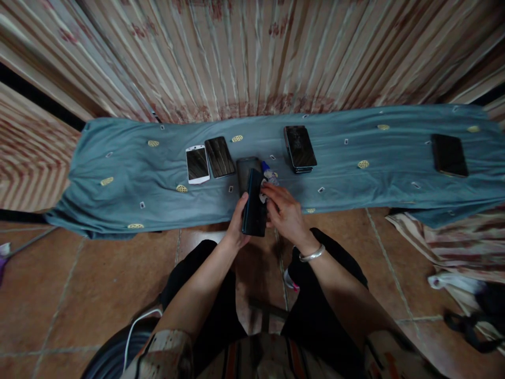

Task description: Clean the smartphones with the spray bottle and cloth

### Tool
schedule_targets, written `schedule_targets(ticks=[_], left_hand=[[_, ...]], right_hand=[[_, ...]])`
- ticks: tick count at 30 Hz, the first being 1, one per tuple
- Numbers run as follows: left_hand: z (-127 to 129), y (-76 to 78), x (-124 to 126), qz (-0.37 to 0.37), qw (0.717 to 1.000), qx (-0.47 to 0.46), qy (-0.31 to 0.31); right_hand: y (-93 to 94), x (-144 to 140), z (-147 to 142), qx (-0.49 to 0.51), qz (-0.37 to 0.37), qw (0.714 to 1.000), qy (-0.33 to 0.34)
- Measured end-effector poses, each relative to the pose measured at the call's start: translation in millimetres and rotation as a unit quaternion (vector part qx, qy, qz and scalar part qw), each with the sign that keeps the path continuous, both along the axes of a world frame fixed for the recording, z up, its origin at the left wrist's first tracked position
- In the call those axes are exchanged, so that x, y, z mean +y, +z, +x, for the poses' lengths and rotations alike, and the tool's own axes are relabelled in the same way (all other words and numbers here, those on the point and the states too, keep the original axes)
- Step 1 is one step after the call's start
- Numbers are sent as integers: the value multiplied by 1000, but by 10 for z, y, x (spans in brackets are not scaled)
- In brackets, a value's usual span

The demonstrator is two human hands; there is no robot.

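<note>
The left hand [236,222] is clamped around a dark smartphone [254,215], tilted across the table's [386,187] near edge; the right hand [287,215] pinches a white wipe [263,191] against it. Wide cloth-covered room separates the phone stack [300,147] from the rightmost black device [450,154].

Held phone [253,210]: smooth | white phone [198,165]: glossy screen | bench cover [394,176]: matt cloth | bracelet [313,254]: shiny metal

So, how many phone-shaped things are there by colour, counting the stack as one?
White: 1, the white phone
Dark: 5, the held phone, the phone partly hidden behind it, the phone beside the white one, the stack, the far-right slab
Total: 6
</note>
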State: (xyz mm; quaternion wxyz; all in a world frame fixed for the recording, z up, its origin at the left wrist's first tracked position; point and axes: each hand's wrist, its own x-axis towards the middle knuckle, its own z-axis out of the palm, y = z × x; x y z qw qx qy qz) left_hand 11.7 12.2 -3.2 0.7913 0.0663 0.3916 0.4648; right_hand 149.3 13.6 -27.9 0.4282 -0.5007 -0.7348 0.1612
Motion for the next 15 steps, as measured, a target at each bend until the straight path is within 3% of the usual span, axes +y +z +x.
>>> schedule_targets(ticks=[4, 15], left_hand=[[34, -5, 17, 12, 998, 20, 58], [90, -29, -4, 8, 999, 0, 41]], right_hand=[[27, -80, -51, -9, 28, 1000, 9], [74, -83, -29, 9, 29, 999, 27]])
